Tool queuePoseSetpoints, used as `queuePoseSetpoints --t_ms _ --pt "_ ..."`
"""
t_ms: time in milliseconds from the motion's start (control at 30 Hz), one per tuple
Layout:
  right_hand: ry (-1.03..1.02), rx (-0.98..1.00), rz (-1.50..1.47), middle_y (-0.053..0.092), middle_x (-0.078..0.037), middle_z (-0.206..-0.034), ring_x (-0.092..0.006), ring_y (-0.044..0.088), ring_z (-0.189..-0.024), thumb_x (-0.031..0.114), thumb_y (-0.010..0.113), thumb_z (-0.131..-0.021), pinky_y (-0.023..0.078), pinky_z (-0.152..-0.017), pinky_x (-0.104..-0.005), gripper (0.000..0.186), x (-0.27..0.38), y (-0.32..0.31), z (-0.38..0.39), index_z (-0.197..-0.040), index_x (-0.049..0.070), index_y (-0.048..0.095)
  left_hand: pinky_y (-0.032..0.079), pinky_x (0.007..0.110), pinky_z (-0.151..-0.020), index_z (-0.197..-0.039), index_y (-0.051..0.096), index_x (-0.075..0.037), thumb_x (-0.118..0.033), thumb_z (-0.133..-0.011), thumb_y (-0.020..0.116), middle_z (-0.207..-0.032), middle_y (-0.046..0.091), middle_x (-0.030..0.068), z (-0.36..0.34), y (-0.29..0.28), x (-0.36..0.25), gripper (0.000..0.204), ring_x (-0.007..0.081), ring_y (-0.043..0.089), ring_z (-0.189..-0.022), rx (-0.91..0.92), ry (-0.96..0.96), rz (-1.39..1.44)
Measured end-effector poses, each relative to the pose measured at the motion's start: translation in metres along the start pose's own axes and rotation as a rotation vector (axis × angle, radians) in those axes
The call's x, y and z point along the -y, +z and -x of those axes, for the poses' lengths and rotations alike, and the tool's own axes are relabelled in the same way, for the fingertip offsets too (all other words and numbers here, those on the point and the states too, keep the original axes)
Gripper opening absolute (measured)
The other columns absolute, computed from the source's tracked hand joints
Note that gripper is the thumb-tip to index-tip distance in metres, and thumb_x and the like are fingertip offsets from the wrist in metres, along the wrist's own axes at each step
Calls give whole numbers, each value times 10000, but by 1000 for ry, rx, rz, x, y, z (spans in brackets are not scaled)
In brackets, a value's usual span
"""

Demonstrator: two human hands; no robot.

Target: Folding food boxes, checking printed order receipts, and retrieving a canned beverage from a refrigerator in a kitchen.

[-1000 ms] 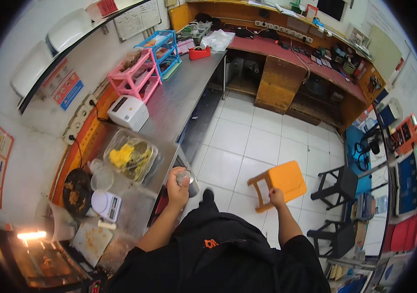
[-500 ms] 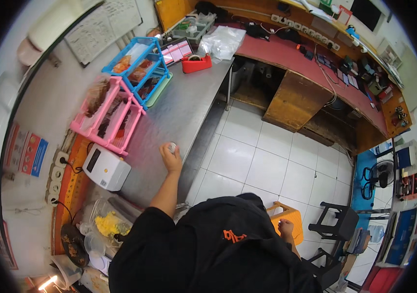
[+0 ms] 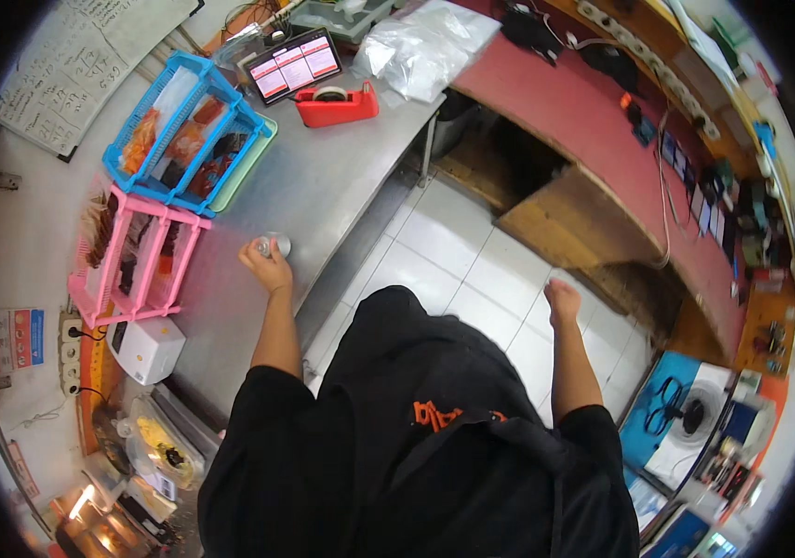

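Left hand [image 3: 268, 271] grasping one silvery container [image 3: 283, 245] over bench [image 3: 313, 195]; contact with surface unclear. Right hand [image 3: 562, 302] above floor [image 3: 427, 270], blurred; cannot tell how closed. Apparent step: handling container at bench; next move likely calls for steady, level grip. Farther: one white box [image 3: 148, 352], one pink rack [image 3: 157, 206], one blue rack [image 3: 169, 198], one tape dispenser [image 3: 337, 107], one tablet [image 3: 293, 67].
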State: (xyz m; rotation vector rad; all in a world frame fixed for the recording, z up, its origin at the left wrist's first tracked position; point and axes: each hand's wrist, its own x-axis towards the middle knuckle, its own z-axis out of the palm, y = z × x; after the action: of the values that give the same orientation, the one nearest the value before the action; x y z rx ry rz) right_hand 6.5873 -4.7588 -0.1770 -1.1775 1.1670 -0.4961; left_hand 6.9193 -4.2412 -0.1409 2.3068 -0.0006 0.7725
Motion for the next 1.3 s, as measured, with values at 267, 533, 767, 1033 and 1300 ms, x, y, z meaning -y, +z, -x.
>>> queuePoseSetpoints --t_ms 267,533,767,1033,1300 --pt "-80 329 331 616 -65 -753 -131 587 -634 -4 590 -844 476 -573 -221 90 120 247 -173 -898 -56 639 358 450 -961 -1144 453 44 -238 -878 629 -1192 395 231 18 38 5 426 379 420 -1105 54 -76 -98" --pt "-531 527 927 588 -228 -1211 -331 550 -1157 78 622 -747 420 -985 -391 495 123 393 -259 -1233 4 562 330 492 -1018 -1247 372 49 -351 -922 534 -1361 263 260 -17 62 -10 540 404 337 -1234 202 -128 -239" --pt "-806 427 1547 599 -280 -1093 -387 590 -999 380 674 -720 461 -890 -439 872 93 399 -266 -1324 -132 309 289 580 -1004 -1363 277 -72 -475 -951 453 -1394 251 246 -84 130 -84 603 418 310 -1268 318 415 -142" --pt "121 940 971 569 -216 -1255 -337 547 -1166 565 614 -791 411 -996 -393 732 102 245 -172 -1321 70 512 274 553 -1003 -1319 308 -60 -418 -932 509 -1339 348 283 -120 272 -213 564 414 375 -1202 465 626 408" --pt "240 -182 849 633 -195 -1114 -344 623 -1008 39 622 -702 499 -882 -402 478 28 -49 -55 -1178 75 601 289 515 -1008 -1233 386 -7 -366 -897 565 -1301 426 237 -48 345 -395 523 403 401 -1178 751 890 762"
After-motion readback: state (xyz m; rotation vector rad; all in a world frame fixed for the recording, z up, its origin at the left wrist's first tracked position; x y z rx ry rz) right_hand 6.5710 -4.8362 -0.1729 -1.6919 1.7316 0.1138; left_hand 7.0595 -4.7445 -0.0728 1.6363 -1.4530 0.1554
